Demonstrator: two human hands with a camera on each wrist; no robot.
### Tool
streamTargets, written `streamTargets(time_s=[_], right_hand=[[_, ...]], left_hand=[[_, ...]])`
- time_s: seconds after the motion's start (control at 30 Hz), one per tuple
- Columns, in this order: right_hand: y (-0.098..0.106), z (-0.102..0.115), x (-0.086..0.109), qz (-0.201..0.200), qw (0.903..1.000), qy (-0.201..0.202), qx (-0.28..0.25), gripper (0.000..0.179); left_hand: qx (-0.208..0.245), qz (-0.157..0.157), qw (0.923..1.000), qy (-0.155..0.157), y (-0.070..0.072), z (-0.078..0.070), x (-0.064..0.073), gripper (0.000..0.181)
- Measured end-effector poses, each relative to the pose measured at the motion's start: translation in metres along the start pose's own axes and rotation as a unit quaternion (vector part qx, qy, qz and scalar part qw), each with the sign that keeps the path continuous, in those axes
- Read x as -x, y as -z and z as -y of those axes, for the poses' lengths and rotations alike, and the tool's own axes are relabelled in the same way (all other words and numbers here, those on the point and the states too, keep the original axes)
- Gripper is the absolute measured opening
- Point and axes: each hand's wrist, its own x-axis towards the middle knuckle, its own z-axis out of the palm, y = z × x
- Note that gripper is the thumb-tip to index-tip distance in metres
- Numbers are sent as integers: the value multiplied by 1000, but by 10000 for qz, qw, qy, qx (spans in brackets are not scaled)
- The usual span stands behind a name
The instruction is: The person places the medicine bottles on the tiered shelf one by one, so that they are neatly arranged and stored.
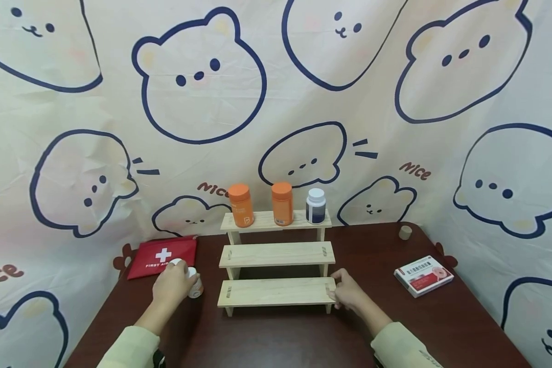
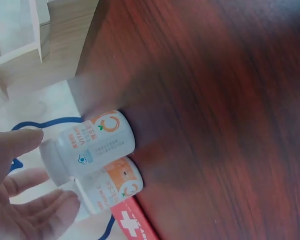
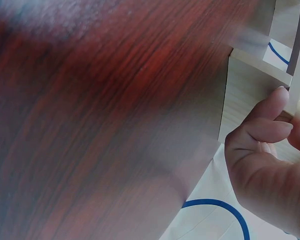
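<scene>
My left hand (image 1: 171, 282) is at the caps of two white vitamin bottles standing side by side on the table at the left. In the left wrist view, thumb and index finger pinch the cap of the nearer vitamin bottle (image 2: 100, 142); another finger lies by the cap of the second vitamin bottle (image 2: 115, 182). A three-step wooden shelf (image 1: 276, 292) stands in the middle. My right hand (image 1: 348, 292) grips the right end of its lowest step, thumb and fingers at the board's edge in the right wrist view.
Two orange bottles (image 1: 243, 207) and a white bottle with a dark label (image 1: 316, 207) stand on the top step. A red first aid pouch (image 1: 184, 249) lies back left. At the right are a medicine box (image 1: 424, 276) and a small beige cylinder (image 1: 405, 233). Patterned cloth hangs behind.
</scene>
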Motion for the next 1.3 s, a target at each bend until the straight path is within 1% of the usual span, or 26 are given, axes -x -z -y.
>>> streamTargets(time_s=[0.13, 0.27, 0.33, 0.4, 0.53, 0.77, 0.83, 0.97, 1.07, 1.13, 1.3], right_hand=[[1, -1, 0, 2, 10000, 54, -15, 46], [1, -3, -1, 31, 9999, 96, -50, 44], [0, -4, -2, 28, 9999, 111, -68, 43], [-1, -5, -2, 26, 9999, 113, -61, 42], [-2, -7, -3, 41, 9999, 94, -16, 41], [-1, -5, -5, 29, 10000, 47, -17, 41], [-1, -5, -5, 11, 10000, 25, -26, 42], [-1, -5, -6, 30, 10000, -10, -45, 47], [0, -6, -6, 36, 10000, -21, -58, 49], [0, -5, -6, 19, 10000, -29, -69, 48], [1, -4, -5, 11, 10000, -14, -44, 44]], left_hand=[[78, 126, 9999, -14, 0, -2, -4, 44], [58, 372, 9992, 160, -2, -3, -7, 52], [35, 493, 9986, 190, -3, -3, -8, 55], [40, 594, 9981, 169, -2, -4, -8, 56], [68, 745, 9971, 130, 0, -5, -6, 51], [143, 847, 9963, 4, 5, -7, -10, 49], [205, 899, 9957, -48, 9, -8, -11, 50], [353, 1061, 9937, -30, 19, -8, -13, 50], [422, 1085, 9932, -67, 27, -9, -14, 50], [447, 1049, 9934, -125, 32, -10, -14, 50], [418, 837, 9953, -242, 44, -15, -12, 53]])
